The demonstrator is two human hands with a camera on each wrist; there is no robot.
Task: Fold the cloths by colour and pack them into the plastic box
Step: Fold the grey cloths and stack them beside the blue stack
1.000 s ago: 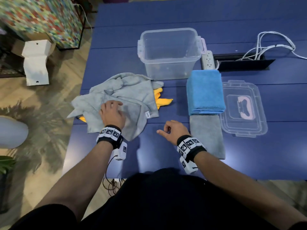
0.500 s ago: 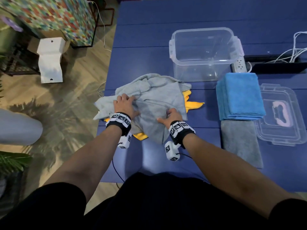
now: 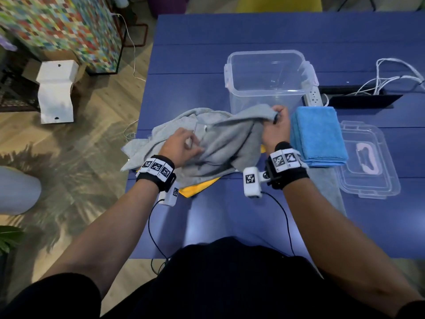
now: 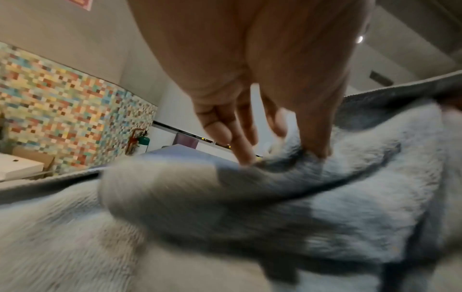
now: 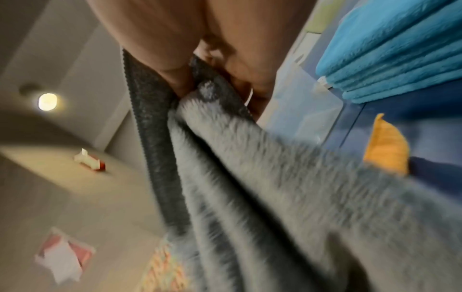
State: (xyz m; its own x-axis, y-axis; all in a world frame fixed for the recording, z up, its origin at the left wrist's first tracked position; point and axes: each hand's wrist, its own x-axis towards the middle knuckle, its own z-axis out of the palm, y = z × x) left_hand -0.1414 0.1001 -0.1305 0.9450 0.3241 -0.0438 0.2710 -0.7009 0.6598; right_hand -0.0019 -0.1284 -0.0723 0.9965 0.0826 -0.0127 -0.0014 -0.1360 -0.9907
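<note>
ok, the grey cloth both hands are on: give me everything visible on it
The grey cloth is fluffy, microfibre-looking, with a small white tag. It is unfolded and crumpled, on the blue table in front of the empty plastic box. The right hand grips one corner and lifts it; the left hand pinches a fold near the middle. It lies over other grey cloth and a yellow cloth, beside the folded blue stack.

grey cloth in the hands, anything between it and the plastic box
Nothing visible. The right hand holds a bunch of the grey cloth lifted right in front of the box, which is open and empty, its lid off to the right. The left hand pinches the cloth lower down. It is not yet folded.
</note>
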